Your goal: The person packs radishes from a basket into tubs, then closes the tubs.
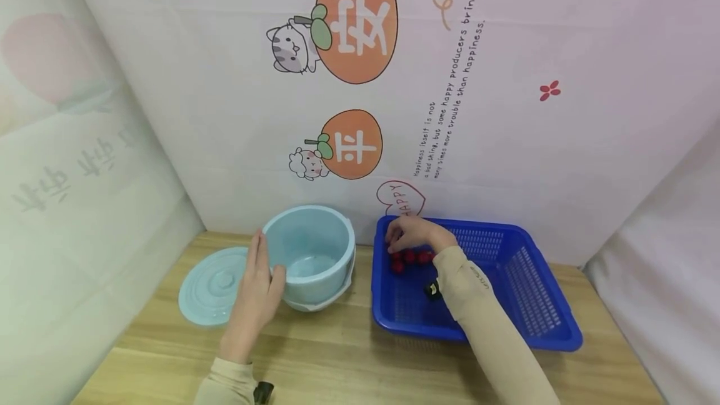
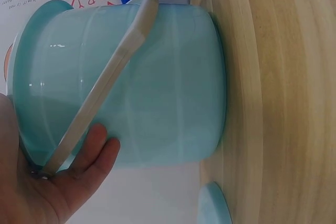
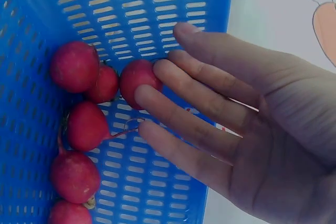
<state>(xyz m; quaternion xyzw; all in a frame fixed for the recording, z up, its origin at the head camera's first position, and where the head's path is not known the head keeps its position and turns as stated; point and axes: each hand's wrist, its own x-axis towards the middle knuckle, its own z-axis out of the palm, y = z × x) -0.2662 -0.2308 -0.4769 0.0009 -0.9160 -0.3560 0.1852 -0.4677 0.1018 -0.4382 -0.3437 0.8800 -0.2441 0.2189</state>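
Note:
My left hand is at the near left side of a light blue bucket, fingers extended against its rim and outer wall. In the left wrist view two fingers of the left hand touch the wall beside the pale handle. No contents show inside the bucket. My right hand reaches into a blue basket. In the right wrist view its fingers are spread and nearly straight, with fingertips at a red radish. Several other radishes lie along the basket's wall.
A round light blue lid lies on the wooden table left of the bucket. A printed cloth hangs behind the bucket and basket. More white cloth hangs at the right side.

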